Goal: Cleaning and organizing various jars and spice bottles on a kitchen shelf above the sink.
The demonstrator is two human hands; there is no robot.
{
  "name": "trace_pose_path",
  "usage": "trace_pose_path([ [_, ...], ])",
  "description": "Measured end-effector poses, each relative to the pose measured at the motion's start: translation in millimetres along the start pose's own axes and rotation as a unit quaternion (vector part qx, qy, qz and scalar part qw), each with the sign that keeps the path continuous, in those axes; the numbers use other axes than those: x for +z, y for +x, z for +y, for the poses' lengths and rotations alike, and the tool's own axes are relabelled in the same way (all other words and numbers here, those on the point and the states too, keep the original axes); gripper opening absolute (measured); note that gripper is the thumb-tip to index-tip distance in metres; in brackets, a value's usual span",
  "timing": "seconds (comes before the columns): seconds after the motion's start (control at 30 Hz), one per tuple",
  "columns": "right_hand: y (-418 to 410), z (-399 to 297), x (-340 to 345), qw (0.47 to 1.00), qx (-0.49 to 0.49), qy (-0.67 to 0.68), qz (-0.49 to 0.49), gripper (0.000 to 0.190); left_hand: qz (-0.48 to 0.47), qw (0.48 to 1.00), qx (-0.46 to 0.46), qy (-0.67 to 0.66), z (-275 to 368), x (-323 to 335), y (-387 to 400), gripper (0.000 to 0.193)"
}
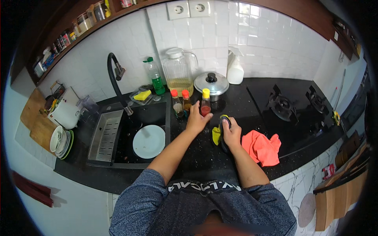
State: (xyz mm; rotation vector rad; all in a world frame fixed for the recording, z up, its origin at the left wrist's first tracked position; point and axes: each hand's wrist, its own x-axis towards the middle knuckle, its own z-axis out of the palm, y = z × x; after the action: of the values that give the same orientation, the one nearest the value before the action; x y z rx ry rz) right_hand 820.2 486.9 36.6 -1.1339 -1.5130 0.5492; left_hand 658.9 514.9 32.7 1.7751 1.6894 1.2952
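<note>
My left hand (197,120) is spread at a small bottle with a yellow cap (205,101) and red contents. Its thumb lies by the bottle's base and its fingers are on the left side; contact is hard to tell. Just left of it stand two red-capped bottles, one with dark contents (178,107) and one with amber contents (186,104). In my right hand (232,132) is a dark, elongated object with a yellow-green edge (225,117), mostly hidden by the fingers. A yellow-green piece (216,135) shows beside it on the black countertop (192,159).
A coral cloth (261,147) lies right of my right hand, before the gas hob (282,107). Behind the bottles stand a glass jug (178,70), a lidded pot (211,84) and a white spray bottle (235,70). Left is the sink (138,165) with a plate (149,141).
</note>
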Motion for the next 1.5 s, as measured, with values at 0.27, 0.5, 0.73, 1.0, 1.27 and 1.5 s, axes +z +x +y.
trace_pose_path([
  [0.27, 2.8, 17.2, 3.3, 0.999, 0.013, 0.028, 0.018, 0.02, 0.122, 0.972, 0.202, -0.006, 38.8, -70.7, -25.5, 0.063],
  [0.5, -2.7, 9.0, 15.1, 0.999, -0.015, 0.01, -0.042, 0.019, 0.298, 0.843, 0.391, 0.219, 111.8, -245.7, 141.1, 0.06],
  [0.73, -8.5, 19.3, 17.9, 0.998, 0.007, 0.026, -0.049, 0.018, 0.322, 0.873, 0.273, 0.245, 144.1, -335.5, 268.0, 0.073],
  [1.0, -10.5, 22.3, 19.3, 0.996, 0.04, 0.051, -0.062, 0.018, 0.345, 0.873, 0.058, 0.34, 161.0, -334.1, 303.0, 0.095],
  [1.27, -9.2, 32.6, 19.2, 0.995, 0.045, 0.076, -0.046, 0.019, 0.446, 0.828, 0.118, 0.32, 154.3, -319.3, 302.2, 0.103],
  [1.5, -12.4, 30.4, 18.5, 0.991, 0.057, 0.104, -0.065, 0.02, 0.403, 0.866, 0.039, 0.295, 157.7, -333.4, 315.7, 0.081],
])
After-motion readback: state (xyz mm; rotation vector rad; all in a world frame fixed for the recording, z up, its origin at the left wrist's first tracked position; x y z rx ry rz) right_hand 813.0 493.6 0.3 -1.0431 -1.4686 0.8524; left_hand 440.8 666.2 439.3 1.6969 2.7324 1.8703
